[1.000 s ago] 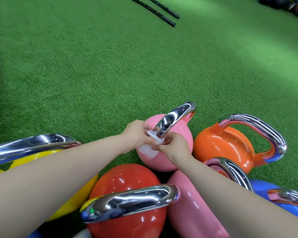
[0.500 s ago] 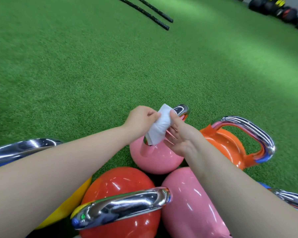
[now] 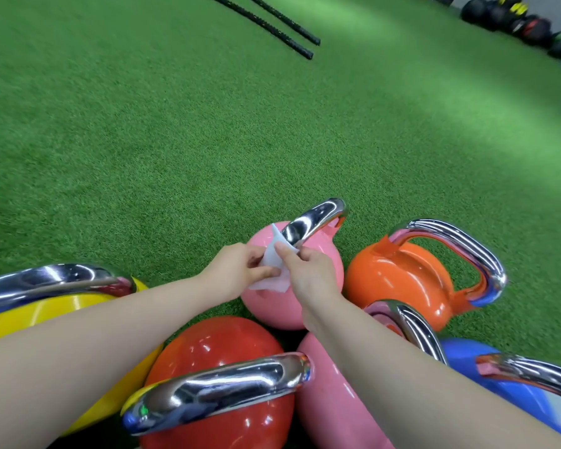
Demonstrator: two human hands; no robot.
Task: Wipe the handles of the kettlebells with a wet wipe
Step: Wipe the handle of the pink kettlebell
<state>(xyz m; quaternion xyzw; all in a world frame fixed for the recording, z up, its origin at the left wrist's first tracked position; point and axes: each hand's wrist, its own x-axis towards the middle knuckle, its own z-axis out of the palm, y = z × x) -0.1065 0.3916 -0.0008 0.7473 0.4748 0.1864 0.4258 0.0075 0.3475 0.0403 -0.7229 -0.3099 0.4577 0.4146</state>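
White wet wipe (image 3: 274,267) is pinched by both hands, left hand (image 3: 237,270) and right hand (image 3: 310,272), against the chrome handle (image 3: 314,218) of the pink kettlebell (image 3: 272,306). Around it (closely packed) stand an orange kettlebell (image 3: 402,280) and a red kettlebell (image 3: 214,348) on green artificial turf (image 3: 175,140).

No legible text, label, brand, number or sign appears on any surface in view (the kettlebell bodies show only glare). The dark balls (image 3: 528,25) far beyond the orange kettlebell (image 3: 402,280) carry yellow markings, too blurred to read.
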